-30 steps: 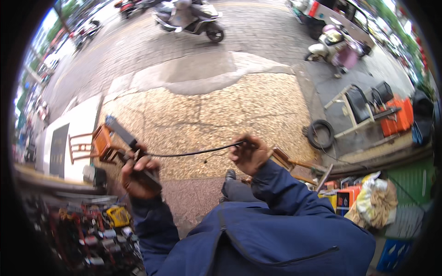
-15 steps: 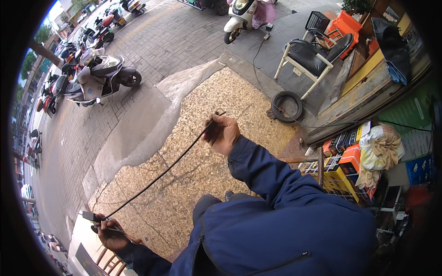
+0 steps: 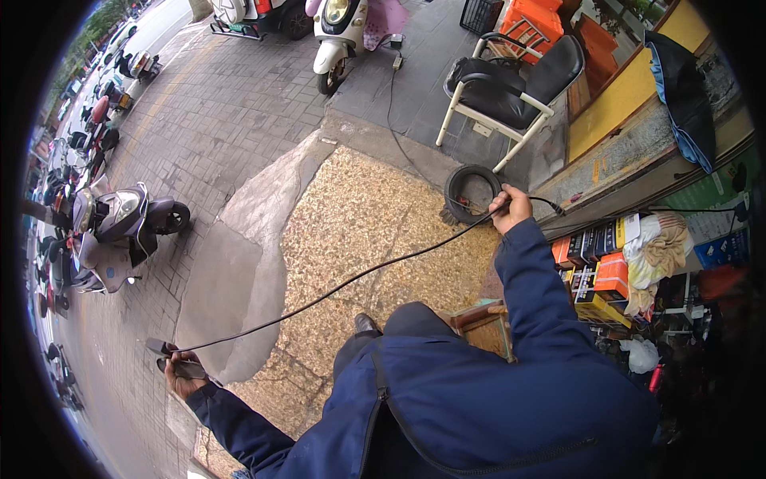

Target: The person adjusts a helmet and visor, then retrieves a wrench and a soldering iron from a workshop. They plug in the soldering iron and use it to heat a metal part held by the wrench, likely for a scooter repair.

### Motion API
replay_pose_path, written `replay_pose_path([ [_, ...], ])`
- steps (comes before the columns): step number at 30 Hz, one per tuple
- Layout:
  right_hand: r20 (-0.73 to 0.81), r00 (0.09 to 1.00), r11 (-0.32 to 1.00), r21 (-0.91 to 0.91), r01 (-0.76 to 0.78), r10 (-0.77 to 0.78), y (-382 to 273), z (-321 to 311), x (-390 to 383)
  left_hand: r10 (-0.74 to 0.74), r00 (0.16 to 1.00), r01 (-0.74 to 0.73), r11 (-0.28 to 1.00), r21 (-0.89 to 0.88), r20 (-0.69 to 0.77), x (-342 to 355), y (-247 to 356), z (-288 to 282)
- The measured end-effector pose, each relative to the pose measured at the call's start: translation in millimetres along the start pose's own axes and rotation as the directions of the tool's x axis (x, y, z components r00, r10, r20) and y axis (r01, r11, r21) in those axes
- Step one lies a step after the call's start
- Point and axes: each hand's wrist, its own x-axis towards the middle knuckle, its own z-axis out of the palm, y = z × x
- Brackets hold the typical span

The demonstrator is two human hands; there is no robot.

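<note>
My left hand (image 3: pixel 183 377), at lower left, is closed on a dark rectangular device (image 3: pixel 163 348) and another dark object beneath it, whose kind I cannot make out. A thin black cable (image 3: pixel 357 277) runs from there up to my right hand (image 3: pixel 512 207), whose fingers are closed round it. The cable continues past that hand to a black plug end (image 3: pixel 556 207). A black tyre (image 3: pixel 471 172) lies on the ground just behind my right hand. Below, near my legs, is a small worn wooden seat (image 3: pixel 483 331).
A black chair with pale frame (image 3: pixel 493 104) stands by orange crates (image 3: pixel 531 28). Scooters (image 3: pixel 124 207) line the left, a white one (image 3: pixel 335 52) at top. A dark cloth (image 3: pixel 682 104) hangs over a ledge. Stacked boxes (image 3: pixel 606 275) and rags (image 3: pixel 662 251) sit at right.
The view has swung rightward. My right hand has moved up and to the right along the cable, which now spans much farther between my hands, with its plug end showing beyond the fingers.
</note>
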Motion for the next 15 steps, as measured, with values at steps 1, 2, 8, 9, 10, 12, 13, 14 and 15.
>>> replay_pose_path([
  [1, 0.014, 1.0, 1.0, -0.022, 0.02, -0.019, -6.0, 1.5, 12.9, -0.02, 0.997, 0.022, 1.0, 0.018, -0.069, 35.9, -18.3, 16.0],
  [2, -0.018, 0.999, 0.998, -0.023, 0.051, -0.052, -11.5, 5.1, 28.4, -0.048, 0.997, 0.05, 0.998, 0.024, -0.067, 67.4, -37.5, 33.5],
  [8, -0.191, 0.98, 0.952, -0.307, -0.011, -0.05, -42.3, 51.9, 159.2, -0.229, 0.972, 0.233, 0.963, 0.138, -0.044, 247.6, -167.7, 142.5],
  [9, -0.166, 0.985, 0.925, -0.381, -0.012, -0.056, -43.1, 65.1, 185.9, -0.27, 0.961, 0.275, 0.953, 0.131, -0.055, 274.2, -191.2, 159.4],
  [10, -0.141, 0.988, 0.892, -0.451, -0.012, -0.058, -43.1, 80.7, 212.4, -0.321, 0.946, 0.323, 0.932, 0.168, -0.037, 298.9, -215.6, 176.6],
  [12, -0.096, 0.993, 0.832, -0.555, -0.001, -0.063, -50.1, 122.5, 269.8, -0.384, 0.923, 0.376, 0.915, 0.149, 0.028, 341.5, -266.8, 210.3],
  [13, -0.056, 0.995, 0.791, -0.611, 0.028, -0.078, -53.4, 140.8, 292.4, -0.396, 0.918, 0.389, 0.904, 0.175, 0.003, 361.0, -291.6, 225.6],
  [14, 0.002, 0.996, 0.756, -0.651, 0.073, -0.095, -59.8, 165.8, 317.8, -0.403, 0.915, 0.396, 0.903, 0.168, 0.006, 384.4, -318.3, 242.8],
  [15, -0.014, 0.996, 0.715, -0.697, 0.054, -0.089, -66.8, 190.6, 339.7, -0.418, 0.908, 0.405, 0.892, 0.2, 0.024, 403.2, -341.8, 259.3],
])
